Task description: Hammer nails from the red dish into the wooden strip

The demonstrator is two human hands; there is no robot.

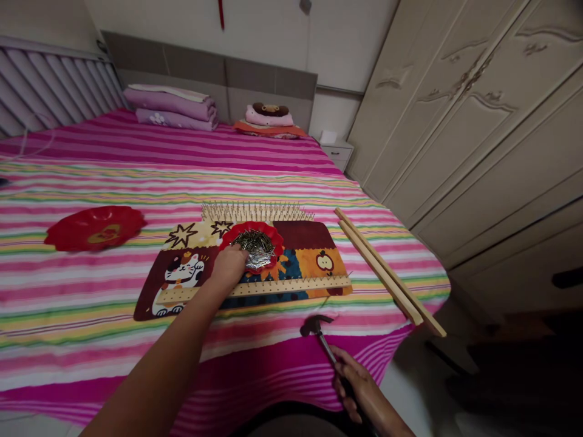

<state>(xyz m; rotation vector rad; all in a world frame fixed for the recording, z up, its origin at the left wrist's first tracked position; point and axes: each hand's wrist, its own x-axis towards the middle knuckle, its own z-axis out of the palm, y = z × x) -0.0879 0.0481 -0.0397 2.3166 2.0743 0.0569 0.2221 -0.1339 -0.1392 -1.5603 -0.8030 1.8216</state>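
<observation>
My left hand (232, 266) reaches into a red scalloped dish (279, 238) heaped with loose nails (255, 246). Its fingers are curled together at the heap, and whatever they hold is hidden. Below that forearm, a long wooden strip (273, 287) lies across a patterned mat (314, 240), with a row of nails standing along its right part. My right hand (357, 382) grips the handle of a claw hammer (316, 328), its head raised in front of the bed's near edge. Behind the dish, several strips full of upright nails (255, 211) stand side by side.
Two bare wooden strips (382, 273) lie to the right, their near ends reaching the bed's edge. A red scalloped plate (95, 229) rests at the left on the striped bedspread (91, 291). Folded bedding (173, 109) is by the headboard; a wardrobe (478, 121) stands at right.
</observation>
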